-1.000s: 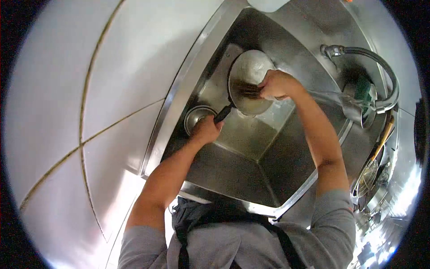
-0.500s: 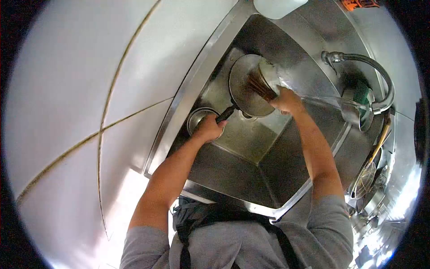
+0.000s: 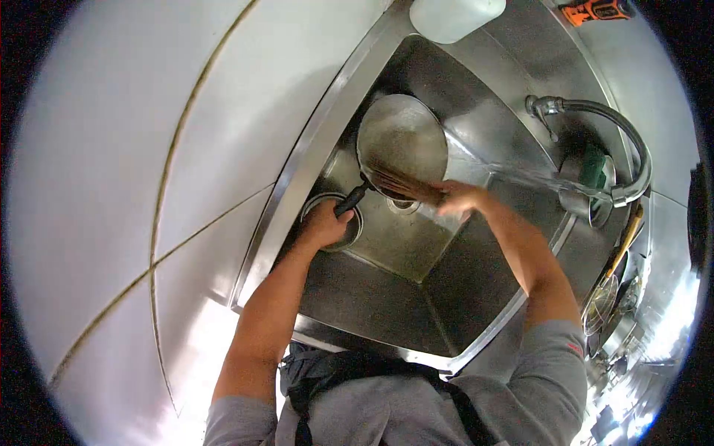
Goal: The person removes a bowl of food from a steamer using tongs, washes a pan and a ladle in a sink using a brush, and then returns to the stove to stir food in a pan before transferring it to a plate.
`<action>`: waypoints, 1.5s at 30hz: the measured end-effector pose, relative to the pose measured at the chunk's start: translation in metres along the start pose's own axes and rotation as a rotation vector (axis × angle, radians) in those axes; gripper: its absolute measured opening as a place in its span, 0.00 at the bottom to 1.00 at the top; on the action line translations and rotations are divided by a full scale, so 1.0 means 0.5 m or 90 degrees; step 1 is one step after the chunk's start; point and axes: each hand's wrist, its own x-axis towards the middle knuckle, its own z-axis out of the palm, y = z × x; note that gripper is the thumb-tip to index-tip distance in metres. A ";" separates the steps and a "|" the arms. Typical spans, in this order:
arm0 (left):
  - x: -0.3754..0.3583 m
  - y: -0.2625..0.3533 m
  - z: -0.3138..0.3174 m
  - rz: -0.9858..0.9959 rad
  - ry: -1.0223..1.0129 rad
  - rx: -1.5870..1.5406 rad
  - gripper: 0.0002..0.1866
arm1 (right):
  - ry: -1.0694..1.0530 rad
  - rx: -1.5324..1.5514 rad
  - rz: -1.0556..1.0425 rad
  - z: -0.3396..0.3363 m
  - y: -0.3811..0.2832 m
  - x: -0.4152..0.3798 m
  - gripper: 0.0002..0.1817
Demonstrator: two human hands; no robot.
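Nearest us, just inside the left edge of the sink (image 3: 316, 145), our left hand (image 3: 325, 223) had its fingers closed round the black handle (image 3: 351, 201) of a pan (image 3: 409, 137). A round metal vessel (image 3: 355, 236) sat beneath that hand; we could not tell whether the hand touched it. We judged the handle the right place to hold: it looked stiff and easy to wrap, though probably slick when wet, so a full grip with the thumb over it seemed wiser than a pinch.

Further right, our right hand (image 3: 460, 199) was blurred, but its fingers appeared closed round the butt of a brown brush (image 3: 405, 184). We took the brush to be light, firm where it was bound and springy towards its splayed end, best held at the narrow butt. Its spread tips lay over the pan's near side, beside the handle; how hard they pressed we could not see.

Beyond the brush, the pan lay in the far-left part of the sink, partly over the drain (image 3: 402, 206), its inside facing up. It seemed rigid, hardly fragile, and moderately heavy at the bowl end, so that it would tip away from a loose wrist.

Towards the sink's right edge, clear water ran from the tap (image 3: 632, 193) in the pan's direction. At the far edge stood a white container (image 3: 457, 18).
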 end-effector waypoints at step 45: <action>-0.001 0.023 -0.012 -0.011 -0.023 -0.121 0.23 | 0.142 -0.124 0.064 -0.077 -0.042 0.043 0.35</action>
